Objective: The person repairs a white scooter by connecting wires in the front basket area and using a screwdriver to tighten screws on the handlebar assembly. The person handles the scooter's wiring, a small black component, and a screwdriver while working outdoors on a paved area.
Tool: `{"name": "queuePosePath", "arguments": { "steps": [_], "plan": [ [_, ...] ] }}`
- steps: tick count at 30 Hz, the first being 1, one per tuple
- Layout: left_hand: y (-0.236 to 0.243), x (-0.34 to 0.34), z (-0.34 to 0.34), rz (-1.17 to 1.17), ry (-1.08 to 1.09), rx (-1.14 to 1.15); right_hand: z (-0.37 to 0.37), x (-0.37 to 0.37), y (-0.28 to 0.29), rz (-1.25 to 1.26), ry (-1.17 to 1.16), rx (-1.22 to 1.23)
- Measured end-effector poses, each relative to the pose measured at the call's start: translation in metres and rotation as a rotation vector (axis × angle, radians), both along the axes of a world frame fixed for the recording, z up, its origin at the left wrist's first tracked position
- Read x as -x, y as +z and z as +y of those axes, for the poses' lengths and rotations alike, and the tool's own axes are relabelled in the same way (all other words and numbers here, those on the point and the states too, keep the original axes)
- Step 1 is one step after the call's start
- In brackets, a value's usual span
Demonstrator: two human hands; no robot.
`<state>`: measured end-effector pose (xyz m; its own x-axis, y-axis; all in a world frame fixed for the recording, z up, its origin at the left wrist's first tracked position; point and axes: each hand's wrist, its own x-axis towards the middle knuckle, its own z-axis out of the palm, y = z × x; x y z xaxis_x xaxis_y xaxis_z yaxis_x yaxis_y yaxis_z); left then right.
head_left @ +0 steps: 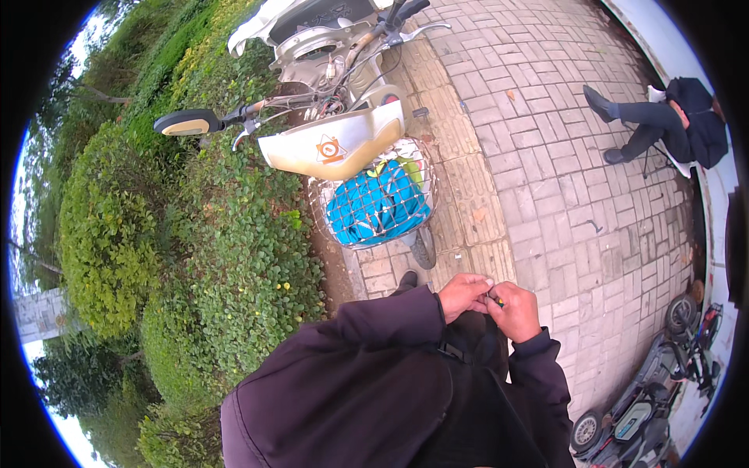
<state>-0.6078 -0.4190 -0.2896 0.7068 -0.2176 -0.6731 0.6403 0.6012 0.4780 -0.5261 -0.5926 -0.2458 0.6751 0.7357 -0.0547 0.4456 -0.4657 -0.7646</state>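
My left hand [463,296] and my right hand [518,311] meet in front of my body, fingertips pinched close together. A small dark item with a yellow-green spot [499,301] shows at the right fingers; it is too small to name. The left fingers are closed too, and what they pinch is hidden. Ahead of me stands an electric scooter [331,148] with a cream front panel. Its handlebar cover is off, so wires [334,103] lie exposed between the grips. A wire basket [374,204] at its front holds bright blue cloth [378,201].
Leafy hedges [226,257] line the left side. Brick paving [562,203] stretches to the right, with a yellowish textured strip [468,187] beside the scooter. A seated person [671,125] is at the far right. Another scooter [632,413] stands at the lower right near a white wall.
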Motion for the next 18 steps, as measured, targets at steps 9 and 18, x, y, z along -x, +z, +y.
{"name": "queuePosePath", "arguments": {
  "steps": [9,18],
  "plan": [
    [-0.02,-0.07,-0.01,0.099,0.327,0.032,0.015,-0.111,-0.031,-0.005,0.262,-0.009],
    [-0.019,-0.249,0.012,-0.032,0.417,0.143,0.051,-0.287,0.008,-0.15,0.385,0.072]
  ]
}}
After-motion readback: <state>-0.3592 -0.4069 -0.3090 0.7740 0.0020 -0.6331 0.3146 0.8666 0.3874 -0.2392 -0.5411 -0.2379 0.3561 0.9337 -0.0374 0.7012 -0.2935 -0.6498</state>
